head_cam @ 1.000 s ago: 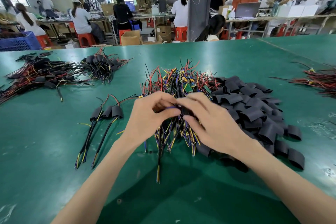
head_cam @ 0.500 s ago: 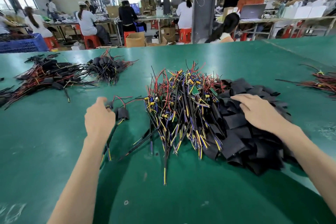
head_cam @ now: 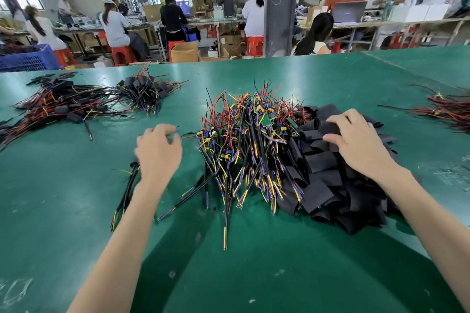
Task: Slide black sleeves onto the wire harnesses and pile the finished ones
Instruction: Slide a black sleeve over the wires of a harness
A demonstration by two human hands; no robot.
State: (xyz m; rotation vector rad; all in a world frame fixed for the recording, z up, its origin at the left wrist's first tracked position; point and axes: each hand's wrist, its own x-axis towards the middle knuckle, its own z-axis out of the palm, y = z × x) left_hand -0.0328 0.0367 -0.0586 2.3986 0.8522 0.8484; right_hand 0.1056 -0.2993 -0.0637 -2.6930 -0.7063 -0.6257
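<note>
- Factory floor, green counter (head_cam: 76, 223), other workers at benches behind.
- Far left: finished pile (head_cam: 63, 105) and second finished pile (head_cam: 147, 91), sleeved, too tangled to count.
- Left hand (head_cam: 159, 150): fingers loosely curled, nothing visibly held, above small sleeved batch (head_cam: 129, 180); a few, arm hides some.
- Centre: one heap of bare harnesses (head_cam: 249, 140), dozens. Bulk of job looks undone.
- Right: one sleeve heap (head_cam: 330, 185); right hand (head_cam: 356, 142) spread on top, touching, none clearly pinched.
- Far right: one more wire bundle (head_cam: 447, 112).

matt black sleeves (head_cam: 328, 175), glossy green table (head_cam: 254, 274)
</note>
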